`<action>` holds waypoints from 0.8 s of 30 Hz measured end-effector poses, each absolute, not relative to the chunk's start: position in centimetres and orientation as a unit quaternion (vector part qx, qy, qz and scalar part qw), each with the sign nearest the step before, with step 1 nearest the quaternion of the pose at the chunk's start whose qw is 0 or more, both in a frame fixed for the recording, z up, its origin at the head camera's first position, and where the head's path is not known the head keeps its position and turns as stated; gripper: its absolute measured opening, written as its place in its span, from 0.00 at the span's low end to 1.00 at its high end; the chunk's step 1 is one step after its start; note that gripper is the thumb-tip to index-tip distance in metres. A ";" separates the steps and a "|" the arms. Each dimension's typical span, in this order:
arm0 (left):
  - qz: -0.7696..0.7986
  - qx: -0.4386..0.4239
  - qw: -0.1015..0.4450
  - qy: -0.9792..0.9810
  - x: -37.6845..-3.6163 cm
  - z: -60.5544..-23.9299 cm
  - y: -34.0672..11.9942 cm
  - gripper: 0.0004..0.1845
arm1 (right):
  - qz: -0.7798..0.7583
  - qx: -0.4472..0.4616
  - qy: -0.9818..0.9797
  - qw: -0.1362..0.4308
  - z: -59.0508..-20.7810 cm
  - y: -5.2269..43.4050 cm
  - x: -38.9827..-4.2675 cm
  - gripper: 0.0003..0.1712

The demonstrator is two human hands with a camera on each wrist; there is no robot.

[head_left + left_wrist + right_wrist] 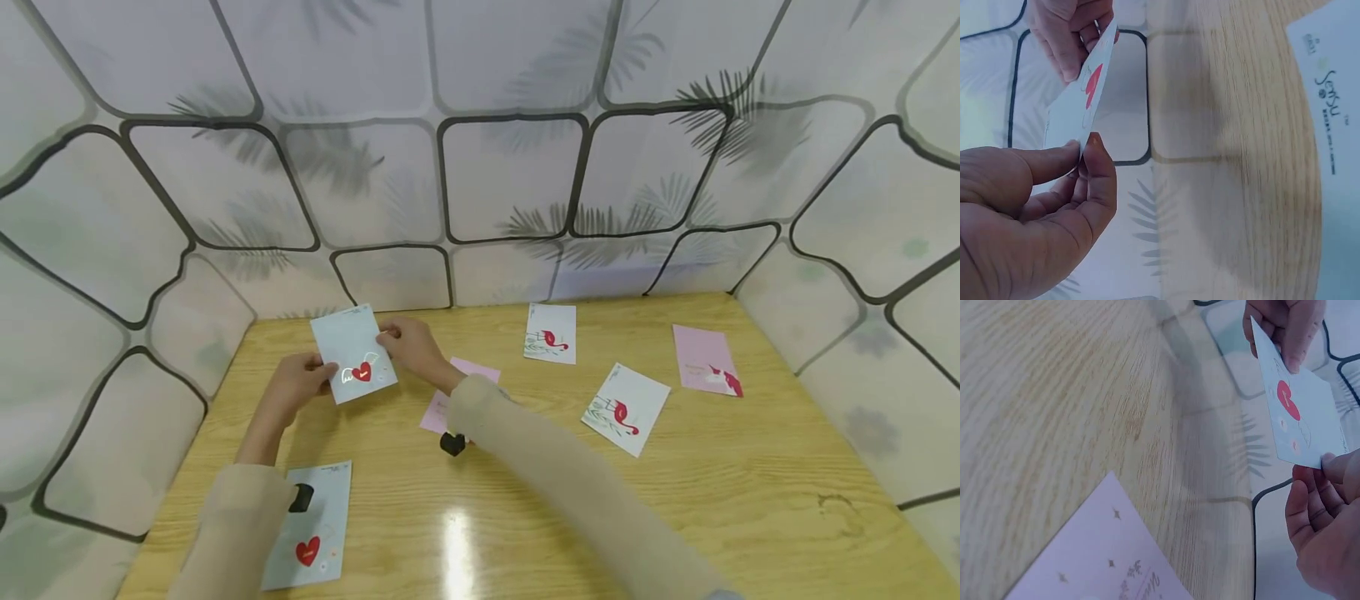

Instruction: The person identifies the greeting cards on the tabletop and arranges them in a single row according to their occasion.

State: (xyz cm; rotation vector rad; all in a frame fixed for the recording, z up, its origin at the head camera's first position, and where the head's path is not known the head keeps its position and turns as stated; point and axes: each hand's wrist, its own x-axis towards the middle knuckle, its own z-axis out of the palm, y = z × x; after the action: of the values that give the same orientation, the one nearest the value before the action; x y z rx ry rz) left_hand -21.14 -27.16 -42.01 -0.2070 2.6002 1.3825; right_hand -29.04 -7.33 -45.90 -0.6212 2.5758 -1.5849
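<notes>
A pale blue card [351, 346] with a red winged heart is held up above the back left of the table. My left hand [295, 385] pinches its left edge between thumb and fingers. On the opposite edge, my right hand [417, 350] pinches it the same way. The left wrist view shows the card [1093, 94] nearly edge-on, and in the right wrist view its printed face [1297, 406] shows. A second pale blue heart card [318, 533] lies at the front left, partly under the left forearm. Beneath the right forearm lies a pink card [474, 367], partly hidden.
Two white flamingo cards [550, 333] lie right of centre on the wooden table [525, 517]. Farther right lies a pink unicorn card [707, 360]. A patterned wall covering [510, 183] encloses the table's back and sides.
</notes>
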 end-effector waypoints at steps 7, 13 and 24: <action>0.457 -0.051 0.087 0.884 -19.5 -41.2 -26.4 0.18 | -0.570 -0.197 0.796 0.045 -45.2 -5.6 -27.9 0.09; 0.469 -0.040 0.097 0.877 -18.0 -40.5 -25.8 0.18 | -0.601 -0.198 0.772 0.063 -44.0 -4.4 -26.8 0.09; 0.474 -0.012 0.124 0.872 -17.0 -41.1 -25.1 0.17 | -0.621 -0.185 0.759 0.056 -43.8 -3.3 -26.0 0.10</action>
State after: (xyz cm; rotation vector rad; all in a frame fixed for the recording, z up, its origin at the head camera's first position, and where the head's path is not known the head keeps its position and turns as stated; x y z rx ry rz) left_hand -16.96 -25.08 -41.11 -0.0352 2.5409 1.3819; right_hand -25.98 -3.25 -43.84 -0.5601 2.3051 -1.8858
